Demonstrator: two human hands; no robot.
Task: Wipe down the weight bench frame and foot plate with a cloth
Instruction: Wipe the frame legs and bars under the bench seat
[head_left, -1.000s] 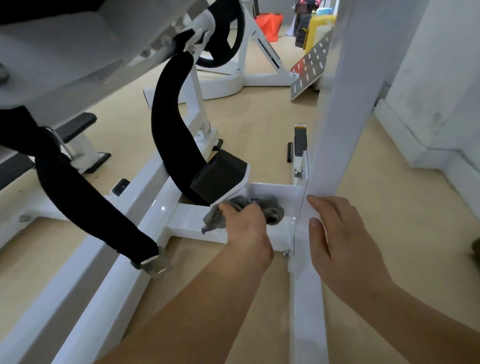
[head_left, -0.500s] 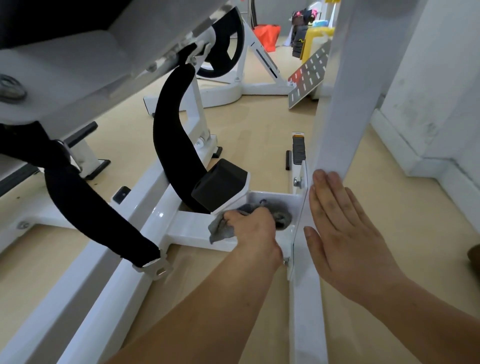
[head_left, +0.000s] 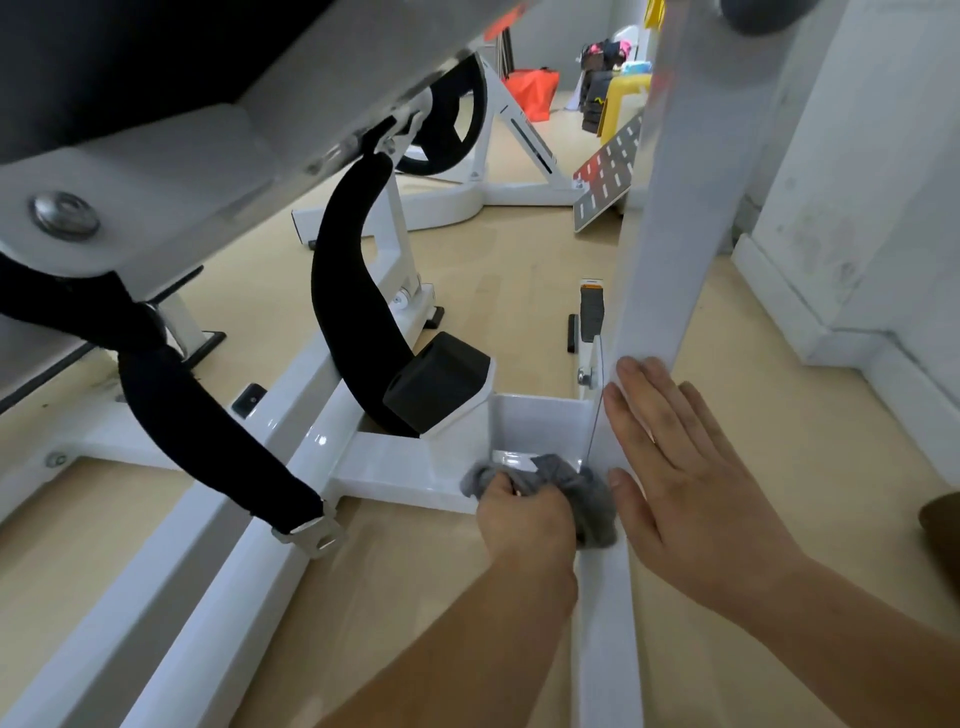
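My left hand (head_left: 527, 514) grips a crumpled grey cloth (head_left: 582, 493) and presses it against the white cross piece (head_left: 395, 475) of the bench frame, at the corner where it meets the right floor rail (head_left: 608, 639). My right hand (head_left: 691, 478) lies flat, fingers straight, against the foot of the white upright post (head_left: 670, 249). A black rubber stop block (head_left: 436, 387) sits just above and left of the cloth.
Black padded straps (head_left: 343, 291) with metal buckles hang from the bench overhead. A long white floor rail (head_left: 171, 571) runs along the left. A perforated foot plate (head_left: 608, 182) leans further back. A white wall and skirting stand at the right, over tan flooring.
My left hand has dragged the cloth right and toward me, from inside the bracket to its front corner by the right rail. The right hand stays flat on the post. The camera has dropped lower.
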